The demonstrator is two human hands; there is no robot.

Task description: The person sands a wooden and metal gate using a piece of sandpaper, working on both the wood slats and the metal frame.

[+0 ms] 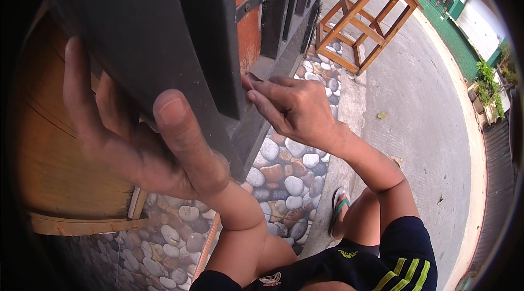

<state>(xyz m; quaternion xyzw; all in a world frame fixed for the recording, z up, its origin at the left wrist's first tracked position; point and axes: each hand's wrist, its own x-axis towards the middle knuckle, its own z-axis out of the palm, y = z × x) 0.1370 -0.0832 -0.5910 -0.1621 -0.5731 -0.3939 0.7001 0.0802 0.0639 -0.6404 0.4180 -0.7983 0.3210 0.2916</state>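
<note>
My left hand (172, 160) is beside the edge of a dark grey panel (151, 25), fingers spread and thumb raised. Some of its fingers lie in shadow by the panel's side, so any contact there is hard to tell. My right hand (305, 106) pinches a small thin piece (254, 77), dark on top and pinkish below, between thumb and fingers. Its fingertips are at the lower corner of a recess beside a black upright board (208, 37). An orange-red panel (249, 33) with a dark metal strap (249, 6) stands just above them.
A brown wooden stool frame (352, 25) is tilted in view at the upper right. Pebble-patterned flooring (294, 184) runs along a concrete curb (348, 102) and grey road (413, 127). At left is a yellow-brown wooden panel (69, 160). My sandalled foot (339, 213) rests by the curb.
</note>
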